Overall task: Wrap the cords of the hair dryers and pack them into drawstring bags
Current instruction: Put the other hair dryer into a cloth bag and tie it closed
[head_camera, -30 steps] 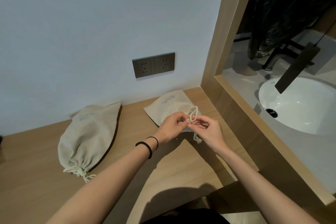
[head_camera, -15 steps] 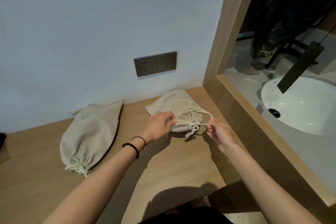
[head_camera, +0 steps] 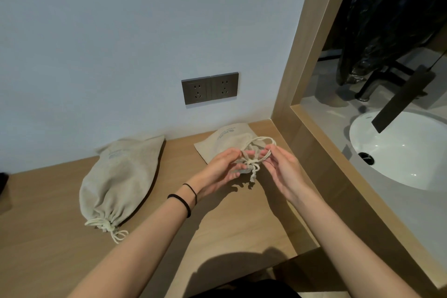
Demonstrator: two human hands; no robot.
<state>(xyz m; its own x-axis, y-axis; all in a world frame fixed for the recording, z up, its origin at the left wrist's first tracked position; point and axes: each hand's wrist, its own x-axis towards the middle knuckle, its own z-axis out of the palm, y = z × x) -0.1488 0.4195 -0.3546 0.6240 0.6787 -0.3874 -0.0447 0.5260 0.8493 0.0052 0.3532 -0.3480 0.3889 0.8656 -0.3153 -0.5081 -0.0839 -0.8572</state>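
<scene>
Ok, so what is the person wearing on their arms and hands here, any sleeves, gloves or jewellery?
Both forearms are bare: no sleeves in view, no gloves. The left hand has two bands at its wrist: a thick black band and a thin black band nearer the hand. The right hand and wrist wear nothing visible.
</scene>
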